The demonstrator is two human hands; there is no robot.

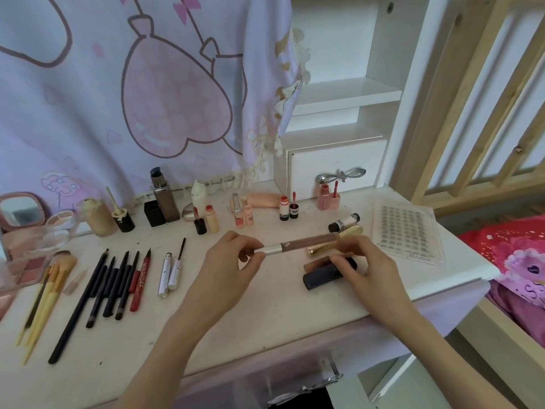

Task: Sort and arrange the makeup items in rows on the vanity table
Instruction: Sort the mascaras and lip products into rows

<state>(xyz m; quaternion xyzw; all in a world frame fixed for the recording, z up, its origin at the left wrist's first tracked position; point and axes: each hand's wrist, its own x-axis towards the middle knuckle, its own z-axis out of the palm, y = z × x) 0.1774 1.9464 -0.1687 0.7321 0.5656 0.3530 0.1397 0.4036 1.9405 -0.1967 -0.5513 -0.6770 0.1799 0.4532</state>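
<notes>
A white vanity table (265, 314) is seen below a pink and lilac printed curtain (132, 84), with white shelves and a small drawer (336, 169) behind it and a wooden bed frame (472, 113) beside it. Above the table's middle a slim lip gloss tube (306, 242) is held level: its silver end is pinched by the left hand (227, 261), its far end is gripped by the right hand (365, 261). Just beneath the tube, dark lipsticks (324, 276) and a gold tube (351, 231) are laid on the table. Left of the tube, pencils (115, 284) and brushes (47, 290) are set in a row. Behind it, small bottles (212, 219) are lined up. To its right a clear lash tray (407, 234) is placed.
</notes>
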